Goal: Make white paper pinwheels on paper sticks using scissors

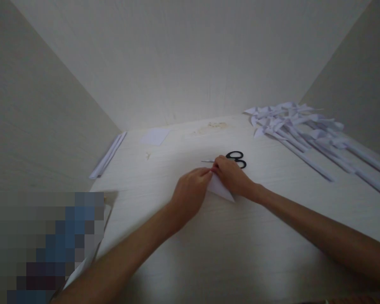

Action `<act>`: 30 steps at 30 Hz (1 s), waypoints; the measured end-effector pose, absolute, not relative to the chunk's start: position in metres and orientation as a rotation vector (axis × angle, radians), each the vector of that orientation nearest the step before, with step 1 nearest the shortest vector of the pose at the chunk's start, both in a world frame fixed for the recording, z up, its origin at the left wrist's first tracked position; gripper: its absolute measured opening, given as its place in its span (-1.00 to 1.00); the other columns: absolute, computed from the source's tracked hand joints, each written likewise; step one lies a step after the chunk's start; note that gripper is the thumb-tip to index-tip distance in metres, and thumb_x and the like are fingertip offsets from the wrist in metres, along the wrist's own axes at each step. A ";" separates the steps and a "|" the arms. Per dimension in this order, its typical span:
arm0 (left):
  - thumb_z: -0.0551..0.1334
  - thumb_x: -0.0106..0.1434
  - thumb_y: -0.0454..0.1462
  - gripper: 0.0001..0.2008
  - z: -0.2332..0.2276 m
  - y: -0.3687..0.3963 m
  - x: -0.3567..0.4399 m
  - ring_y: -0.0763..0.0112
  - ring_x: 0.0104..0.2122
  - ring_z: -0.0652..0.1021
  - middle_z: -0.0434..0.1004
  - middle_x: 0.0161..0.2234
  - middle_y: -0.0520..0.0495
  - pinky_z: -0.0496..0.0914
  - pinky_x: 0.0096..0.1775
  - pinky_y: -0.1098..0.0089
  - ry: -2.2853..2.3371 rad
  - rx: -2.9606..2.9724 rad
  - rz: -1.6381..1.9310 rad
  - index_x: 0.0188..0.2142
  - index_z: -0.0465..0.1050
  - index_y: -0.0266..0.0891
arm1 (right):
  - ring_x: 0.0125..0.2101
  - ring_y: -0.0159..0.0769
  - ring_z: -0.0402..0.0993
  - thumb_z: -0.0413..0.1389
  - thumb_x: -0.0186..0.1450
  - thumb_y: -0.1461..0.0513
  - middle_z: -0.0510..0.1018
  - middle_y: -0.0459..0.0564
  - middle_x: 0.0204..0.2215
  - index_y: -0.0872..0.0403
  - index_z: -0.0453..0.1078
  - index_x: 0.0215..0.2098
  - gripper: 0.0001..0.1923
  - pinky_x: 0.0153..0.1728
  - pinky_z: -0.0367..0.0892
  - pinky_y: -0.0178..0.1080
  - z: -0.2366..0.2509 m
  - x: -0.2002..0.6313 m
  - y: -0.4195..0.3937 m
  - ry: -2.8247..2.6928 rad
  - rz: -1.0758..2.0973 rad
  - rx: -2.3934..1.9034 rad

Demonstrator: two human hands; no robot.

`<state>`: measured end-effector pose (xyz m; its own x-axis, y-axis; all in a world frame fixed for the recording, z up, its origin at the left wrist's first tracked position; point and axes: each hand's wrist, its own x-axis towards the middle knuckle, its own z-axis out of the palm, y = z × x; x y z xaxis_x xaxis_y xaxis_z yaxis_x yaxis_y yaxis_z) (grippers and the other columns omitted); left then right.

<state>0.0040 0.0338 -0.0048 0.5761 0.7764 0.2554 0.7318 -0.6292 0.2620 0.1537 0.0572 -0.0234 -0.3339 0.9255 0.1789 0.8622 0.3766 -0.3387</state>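
Observation:
Near the middle of the white table, my left hand (pixel 191 192) and my right hand (pixel 232 175) meet at the fingertips, both closed on one small piece of white paper (pixel 220 188). Its lower corner pokes out below the fingers as a folded-looking triangle. The upper part is hidden by my fingers. Just beyond my right hand lie scissors with black handles (pixel 234 154); their blade tip points left and my fingers cover part of them.
Several rolled paper sticks with folded paper ends (pixel 291 126) are heaped at the back right. A flat white paper sheet (pixel 155 136) lies at the back left, near rolled paper (pixel 108 155) along the left wall. Pale bits (pixel 217 125) lie by the back wall.

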 end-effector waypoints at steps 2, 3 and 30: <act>-0.08 0.22 -0.44 -0.67 -0.016 0.019 0.004 0.31 -0.03 0.39 0.40 -0.05 -0.28 0.28 -0.02 0.33 1.197 2.782 0.444 -0.10 0.34 -0.44 | -0.37 -0.23 0.35 -0.09 0.25 0.36 0.45 0.12 -0.39 0.20 0.30 -0.40 -0.85 -0.37 0.16 -0.26 -0.027 0.152 0.057 -2.311 0.196 -1.585; -0.11 0.23 -0.45 -0.64 -0.021 0.013 0.003 0.31 0.02 0.34 0.35 -0.01 -0.31 0.26 0.01 0.32 1.158 2.823 0.374 -0.04 0.28 -0.47 | -0.36 -0.22 0.36 -0.09 0.25 0.36 0.45 0.11 -0.39 0.20 0.30 -0.39 -0.85 -0.37 0.15 -0.25 -0.028 0.152 0.057 -2.318 0.171 -1.587; -0.19 0.22 0.01 -0.36 -0.026 -0.011 -0.026 0.08 0.19 -0.11 -0.17 0.22 -0.31 -0.13 0.07 -0.11 1.342 2.779 0.027 0.18 -0.13 -0.36 | -0.21 -0.23 0.38 -0.13 0.31 0.24 0.49 0.08 -0.25 0.16 0.37 -0.24 -0.74 -0.18 0.21 -0.19 -0.003 0.150 0.035 -2.465 0.032 -1.284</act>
